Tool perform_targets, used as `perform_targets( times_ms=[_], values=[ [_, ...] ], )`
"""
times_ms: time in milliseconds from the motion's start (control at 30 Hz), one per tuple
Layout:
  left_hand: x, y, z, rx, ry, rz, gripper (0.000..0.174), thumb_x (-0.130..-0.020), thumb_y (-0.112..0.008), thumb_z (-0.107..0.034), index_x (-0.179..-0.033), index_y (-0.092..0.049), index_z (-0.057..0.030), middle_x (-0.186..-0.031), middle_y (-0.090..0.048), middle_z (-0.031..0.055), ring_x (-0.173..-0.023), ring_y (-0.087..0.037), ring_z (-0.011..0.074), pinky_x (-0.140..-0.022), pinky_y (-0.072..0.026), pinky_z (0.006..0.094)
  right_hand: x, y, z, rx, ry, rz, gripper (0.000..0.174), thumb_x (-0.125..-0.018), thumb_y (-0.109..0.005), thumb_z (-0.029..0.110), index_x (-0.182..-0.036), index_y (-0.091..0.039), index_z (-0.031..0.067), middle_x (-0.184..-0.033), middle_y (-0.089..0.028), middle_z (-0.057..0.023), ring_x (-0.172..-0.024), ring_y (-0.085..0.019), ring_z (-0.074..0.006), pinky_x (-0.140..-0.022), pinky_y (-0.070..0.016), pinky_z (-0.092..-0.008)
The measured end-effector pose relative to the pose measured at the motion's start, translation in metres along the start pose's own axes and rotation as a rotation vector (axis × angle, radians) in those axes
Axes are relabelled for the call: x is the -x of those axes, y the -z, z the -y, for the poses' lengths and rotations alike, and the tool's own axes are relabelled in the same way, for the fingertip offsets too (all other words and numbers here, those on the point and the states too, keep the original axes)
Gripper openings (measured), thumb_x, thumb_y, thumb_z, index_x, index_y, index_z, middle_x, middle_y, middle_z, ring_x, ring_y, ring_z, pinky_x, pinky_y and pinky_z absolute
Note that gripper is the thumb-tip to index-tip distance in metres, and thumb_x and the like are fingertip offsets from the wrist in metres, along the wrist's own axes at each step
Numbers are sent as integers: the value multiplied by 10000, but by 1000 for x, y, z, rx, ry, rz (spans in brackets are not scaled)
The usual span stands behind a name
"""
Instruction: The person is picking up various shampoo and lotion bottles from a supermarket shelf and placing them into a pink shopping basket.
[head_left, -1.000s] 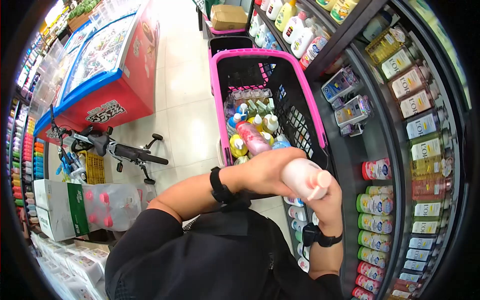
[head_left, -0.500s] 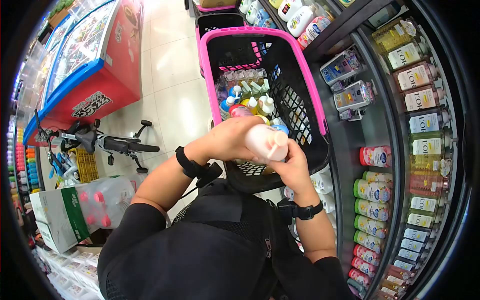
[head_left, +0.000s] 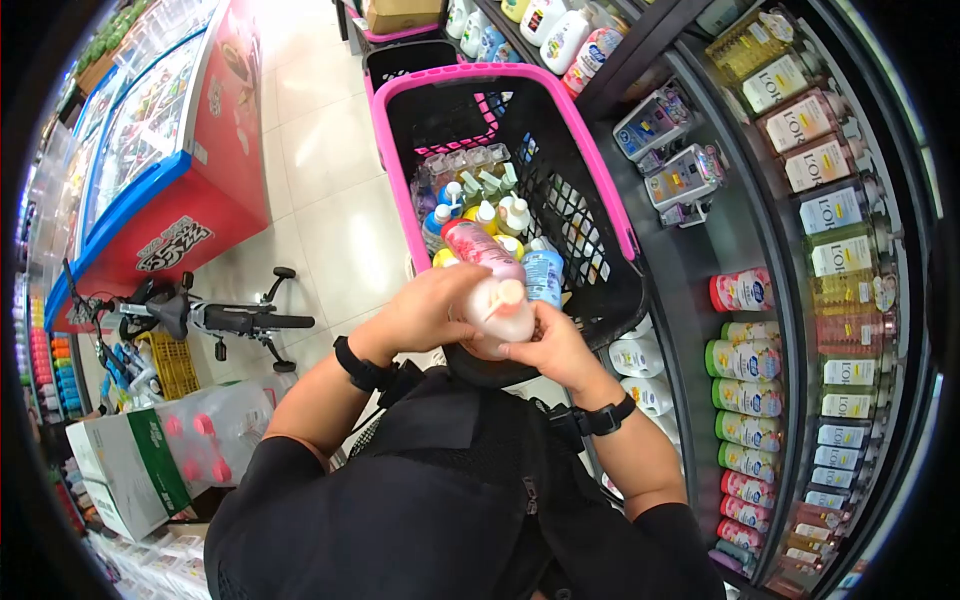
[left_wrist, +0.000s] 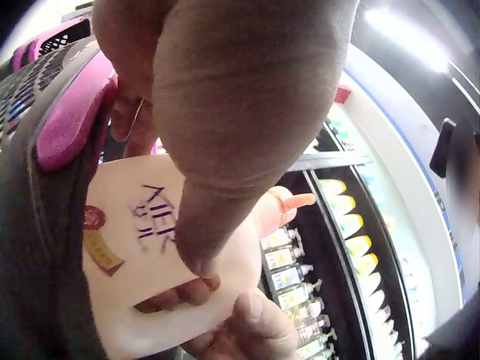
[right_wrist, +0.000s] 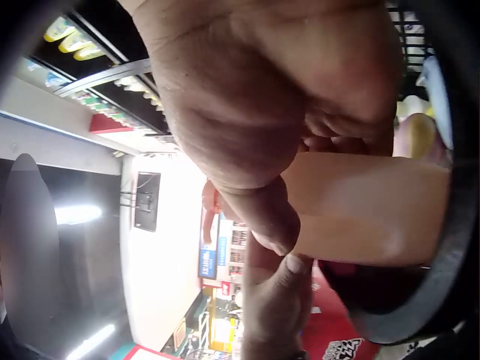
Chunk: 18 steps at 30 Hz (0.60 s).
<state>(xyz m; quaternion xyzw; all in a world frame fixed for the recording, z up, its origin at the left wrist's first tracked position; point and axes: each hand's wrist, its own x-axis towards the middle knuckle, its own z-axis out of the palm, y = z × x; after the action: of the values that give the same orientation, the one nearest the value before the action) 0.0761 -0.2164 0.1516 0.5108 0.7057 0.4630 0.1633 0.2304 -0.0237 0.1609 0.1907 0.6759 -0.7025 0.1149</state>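
Note:
Both my hands hold a pale pink pump bottle (head_left: 508, 322) over the near end of a black shopping basket (head_left: 610, 285) with a pink rim. The left hand (head_left: 425, 312) grips one side of it, thumb on the printed face in the left wrist view, where dark lettering and a small red-gold label show on the bottle (left_wrist: 142, 285). Fingertips show through a slot in it. From the other side the right hand (head_left: 562, 350) pinches it, thumb toward me. Inside the basket lie a pink-red bottle (head_left: 485, 248), a blue bottle (head_left: 543, 275) and several pump bottles (head_left: 484, 215).
Shelves of bottles (head_left: 835, 255) and canisters (head_left: 745, 360) line my right. A red chest freezer (head_left: 225, 130) and a small bicycle (head_left: 230, 318) stand at the left, near a box (head_left: 125, 470) and wrapped plastic jugs (head_left: 215, 435). Another basket (head_left: 405, 62) stands beyond mine.
The pump bottle, in both hands, has come from near the shelf side leftward to the near end of the basket. The right hand has shifted left with it. The head view has shifted a little.

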Motion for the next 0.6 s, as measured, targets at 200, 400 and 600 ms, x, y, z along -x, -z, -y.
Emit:
perform_targets(
  times_ms=[200, 400, 600],
  values=[
    [1, -9, -6, -197, -148, 13, 673, -643, -817, -193, -1259, -572, -75, -1173, -628, 107, -1044, -609, 326, -916, -457, 436, 4, 2, -26, 82, 13, 30, 468, -793, -789, 26, -1184, -534, 13, -1115, -623, -60, -1007, -610, -132, -874, -514, -303],
    [2, -9, -7, -300, -168, 73, 534, -712, -784, -283, -1178, -607, -92, -1122, -639, 101, -1019, -612, 318, -955, -450, 439, -7, -3, -35, 555, 167, -84, 481, -696, -849, 215, -1041, -606, -16, -930, -669, -162, -881, -659, -261, -772, -513, -371],
    [-1, -14, -14, -310, -149, 107, 424, -750, -752, -356, -1068, -661, -90, -1059, -668, 100, -1007, -622, 327, -994, -429, 465, -10, -7, -32, 692, 183, -48, 484, -625, -822, 225, -984, -599, -11, -957, -654, -235, -925, -640, -405, -815, -509, -449]
  ],
)
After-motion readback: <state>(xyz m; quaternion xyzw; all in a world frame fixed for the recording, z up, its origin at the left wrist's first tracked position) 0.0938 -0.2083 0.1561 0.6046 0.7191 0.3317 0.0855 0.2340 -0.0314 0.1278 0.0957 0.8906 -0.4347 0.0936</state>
